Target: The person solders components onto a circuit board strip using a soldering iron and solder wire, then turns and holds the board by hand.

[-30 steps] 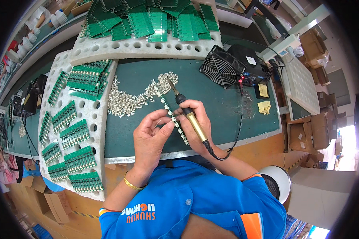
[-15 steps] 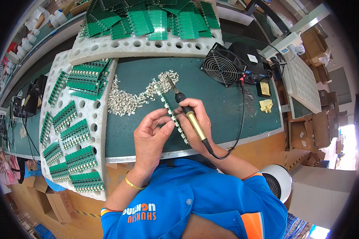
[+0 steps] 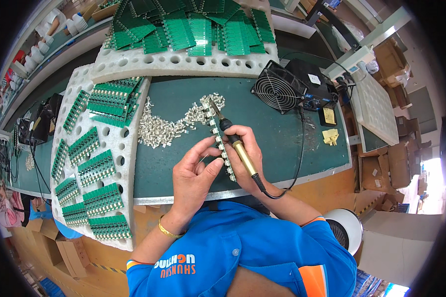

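Note:
My right hand (image 3: pixel 252 148) is closed around a soldering iron (image 3: pixel 245 159) with a gold handle and black grip. Its metal tip points away from me, beside the far end of a narrow circuit board strip (image 3: pixel 223 154). The strip stands edge-on between my hands, a row of small pale metal parts along it. My left hand (image 3: pixel 189 173) is closed at the strip's left side, thumb and forefinger against it. A thin light line, perhaps wire, shows between those fingers. Beyond the iron tip lies a heap of small silvery parts (image 3: pixel 158 129).
Green boards (image 3: pixel 103 198) with fitted parts lie on a white foam tray (image 3: pixel 126 190) at left. Bare green boards (image 3: pixel 181 30) pile on another foam tray (image 3: pixel 178 67) at the back. A black fan (image 3: pixel 278 89), a soldering station (image 3: pixel 309 81) and a yellow sponge (image 3: pixel 329 137) stand right.
The strip's far end has swung right, closer to the iron tip. My left hand has shifted slightly right with it. Both hands keep their grip, and the whole view has moved a little.

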The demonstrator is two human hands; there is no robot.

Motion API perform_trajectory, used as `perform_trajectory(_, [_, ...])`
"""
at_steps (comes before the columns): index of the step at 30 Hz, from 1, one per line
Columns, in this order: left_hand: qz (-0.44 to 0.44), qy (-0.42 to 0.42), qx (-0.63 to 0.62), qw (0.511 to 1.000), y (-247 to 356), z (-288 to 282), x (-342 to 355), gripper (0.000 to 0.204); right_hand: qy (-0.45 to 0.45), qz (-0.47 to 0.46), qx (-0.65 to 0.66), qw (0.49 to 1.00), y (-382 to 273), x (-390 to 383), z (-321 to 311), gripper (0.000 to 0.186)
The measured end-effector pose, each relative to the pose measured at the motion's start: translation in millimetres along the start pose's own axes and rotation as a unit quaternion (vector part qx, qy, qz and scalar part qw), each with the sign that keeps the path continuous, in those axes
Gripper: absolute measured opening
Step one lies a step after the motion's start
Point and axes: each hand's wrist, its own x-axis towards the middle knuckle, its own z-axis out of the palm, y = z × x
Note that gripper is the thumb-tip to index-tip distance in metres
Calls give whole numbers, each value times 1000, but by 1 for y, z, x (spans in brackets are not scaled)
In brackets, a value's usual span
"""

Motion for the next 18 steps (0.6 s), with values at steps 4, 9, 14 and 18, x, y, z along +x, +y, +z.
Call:
perform_trajectory(4, [38, 31, 5, 999, -3, 2, 0, 49, -1, 4, 17, 1000, -1, 3, 5, 30])
perform_trajectory(9, [39, 36, -10, 999, -3, 2, 2, 50, 34, 28, 63, 997, -3, 8, 10, 28])
perform_trajectory(14, [52, 28, -11, 998, 3, 0, 0, 51, 46, 4, 48, 998, -1, 14, 14, 29])
perform_trajectory(18, [72, 34, -12, 997, 4, 0, 0, 42, 62, -12, 38, 997, -1, 18, 21, 28])
